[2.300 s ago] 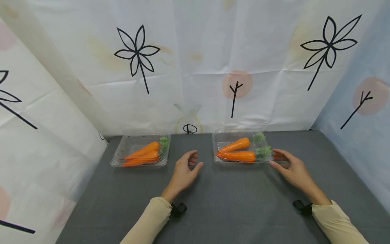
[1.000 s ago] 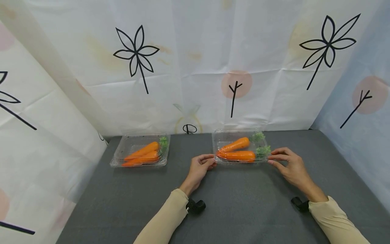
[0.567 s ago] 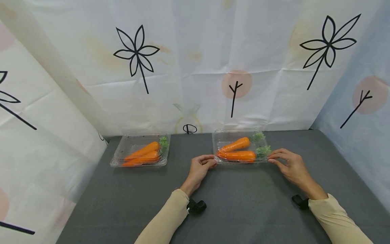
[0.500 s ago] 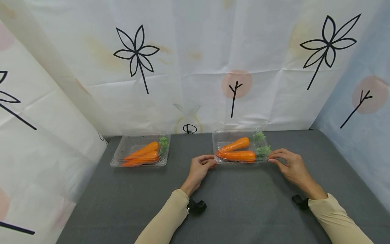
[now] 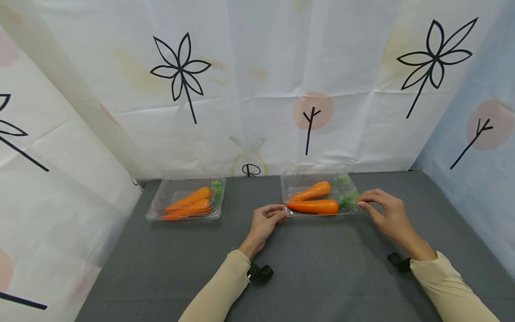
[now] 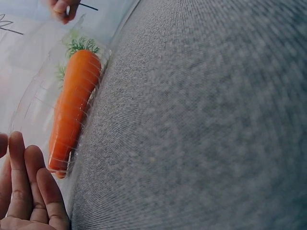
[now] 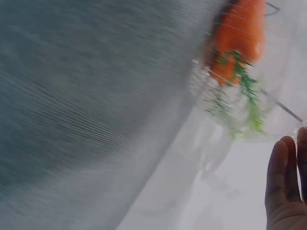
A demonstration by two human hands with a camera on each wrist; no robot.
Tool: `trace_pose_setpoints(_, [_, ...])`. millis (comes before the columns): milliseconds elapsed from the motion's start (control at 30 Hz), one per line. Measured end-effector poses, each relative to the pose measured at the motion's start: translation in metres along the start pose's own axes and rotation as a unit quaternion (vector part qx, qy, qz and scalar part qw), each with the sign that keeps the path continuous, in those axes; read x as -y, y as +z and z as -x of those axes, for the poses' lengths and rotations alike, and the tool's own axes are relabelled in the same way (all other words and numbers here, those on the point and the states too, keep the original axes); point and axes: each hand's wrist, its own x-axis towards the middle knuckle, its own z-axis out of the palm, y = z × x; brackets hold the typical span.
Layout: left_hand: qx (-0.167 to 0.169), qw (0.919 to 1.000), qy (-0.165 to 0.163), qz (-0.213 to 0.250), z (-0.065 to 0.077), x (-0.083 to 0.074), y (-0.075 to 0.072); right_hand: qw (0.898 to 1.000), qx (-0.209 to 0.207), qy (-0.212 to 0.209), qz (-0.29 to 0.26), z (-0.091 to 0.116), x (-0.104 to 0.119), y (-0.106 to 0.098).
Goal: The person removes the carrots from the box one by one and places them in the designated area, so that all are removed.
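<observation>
A clear plastic clamshell box (image 5: 295,180) stands right of centre at the back of the table. Through it show a front carrot (image 5: 314,206) and a rear carrot (image 5: 311,191), green tops (image 5: 347,200) to the right. My left hand (image 5: 261,226) pinches the box's front left corner with thumb and fingers. At the front right corner my right hand (image 5: 390,217) pinches the edge of the lid, which is slightly raised on that side. Fingers (image 7: 278,167) of this hand sit at the clear edge in the right wrist view.
A second clear box (image 5: 166,194) holding carrots (image 5: 189,204) stands at the back left of the dark grey table (image 5: 318,268). White printed cloth (image 5: 249,67) hangs directly behind both boxes and along the sides.
My left hand came right from between the boxes to the front left corner. My right hand has since risen slightly, and the lid's right side has lifted with it.
</observation>
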Motion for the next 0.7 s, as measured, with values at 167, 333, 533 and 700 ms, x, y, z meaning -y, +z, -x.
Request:
trace_pose_setpoints(167, [-0.002, 1.0, 0.001, 0.004, 0.001, -0.001, 0.0, 0.999, -0.013, 0.017, -0.038, -0.016, 0.002, -0.008])
trace_pose_setpoints(333, [-0.001, 1.0, 0.006, 0.004, 0.002, -0.001, 0.0, 0.997, -0.019, 0.037, -0.069, -0.036, 0.004, -0.015])
trace_pose_setpoints(533, [0.002, 1.0, 0.003, 0.0, 0.004, -0.004, 0.0, 0.995, -0.02, 0.077, -0.068, -0.06, 0.002, -0.017])
trace_pose_setpoints(700, [0.002, 1.0, -0.003, -0.005, 0.005, -0.008, 0.001, 0.991, -0.017, 0.116, -0.06, -0.077, -0.002, -0.015])
